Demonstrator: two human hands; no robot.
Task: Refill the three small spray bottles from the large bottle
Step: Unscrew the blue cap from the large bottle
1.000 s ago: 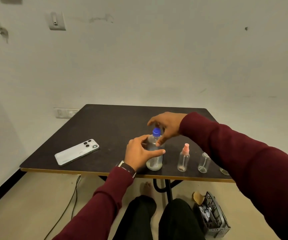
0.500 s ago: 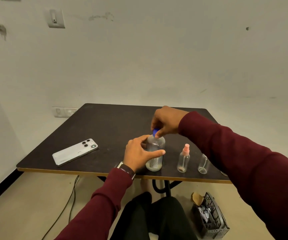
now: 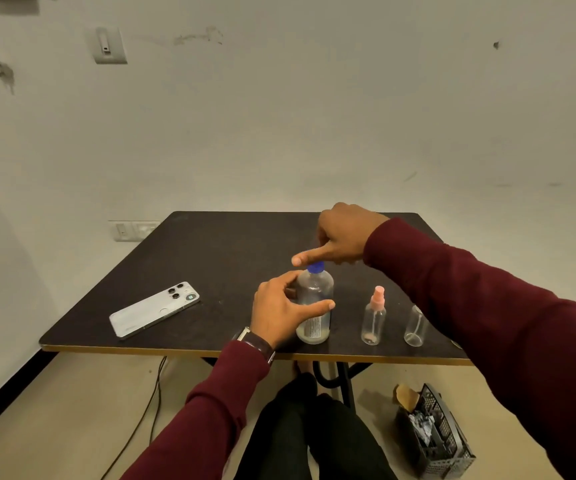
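Note:
The large clear bottle [image 3: 314, 306] with a blue cap [image 3: 315, 268] stands near the front edge of the dark table [image 3: 231, 251]. My left hand [image 3: 279, 315] grips its body, thumb across the front. My right hand [image 3: 338, 237] is on the cap from above, thumb stretched left over it and fingers curled behind. To the right stands a small spray bottle with a pink sprayer [image 3: 373, 318]. Beside it is a second small clear bottle [image 3: 414, 327] without a top, partly behind my right sleeve. Only a sliver of a third [image 3: 457, 343] shows.
A white phone [image 3: 155, 308] lies on the table's left part. On the floor under the right side sits a black basket [image 3: 435, 441] with scraps. A cable [image 3: 148, 403] runs along the floor at left. The wall is close behind the table.
My right hand came down onto the blue cap and turned on it; its thumb now points left. The left hand has kept its hold on the bottle.

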